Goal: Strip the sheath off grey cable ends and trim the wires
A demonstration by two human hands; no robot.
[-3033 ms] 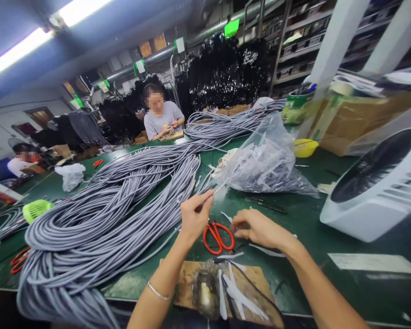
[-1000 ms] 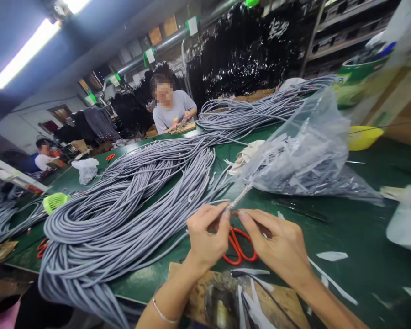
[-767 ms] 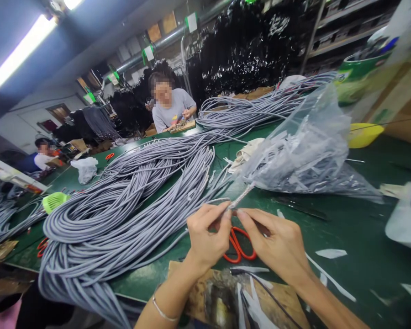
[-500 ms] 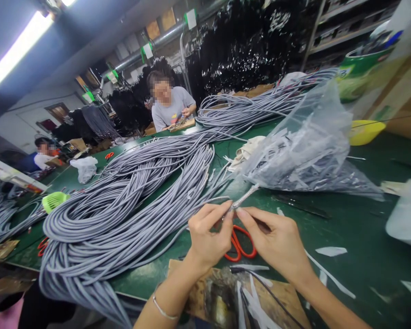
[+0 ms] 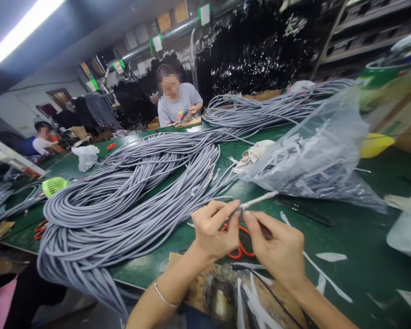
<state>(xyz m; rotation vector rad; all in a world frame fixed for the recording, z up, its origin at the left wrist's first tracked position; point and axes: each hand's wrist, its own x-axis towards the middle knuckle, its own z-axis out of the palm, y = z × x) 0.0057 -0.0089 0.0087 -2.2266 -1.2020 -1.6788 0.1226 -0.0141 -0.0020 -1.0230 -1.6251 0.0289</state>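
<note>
Both left hand (image 5: 214, 230) and right hand (image 5: 281, 242) pinch one cable (image 5: 262, 198) above the green table (image 5: 365, 240) under a ceiling light (image 5: 25, 32).

Across the green table (image 5: 363, 235), a person in a grey T-shirt (image 5: 180, 104) leans over a small wooden board (image 5: 193, 122), and another person in a white top (image 5: 40, 145) is at the far left. A white plastic bag (image 5: 85, 158) lies near red scissors (image 5: 111, 146), with a light green basket (image 5: 55, 186) closer in. At right, a yellow bowl (image 5: 377, 145) stands near a green tub (image 5: 380, 78). Behind, glossy black bundles (image 5: 253, 55) hang beside shelves (image 5: 373, 43), and a tube lamp (image 5: 27, 29) glows overhead
</note>
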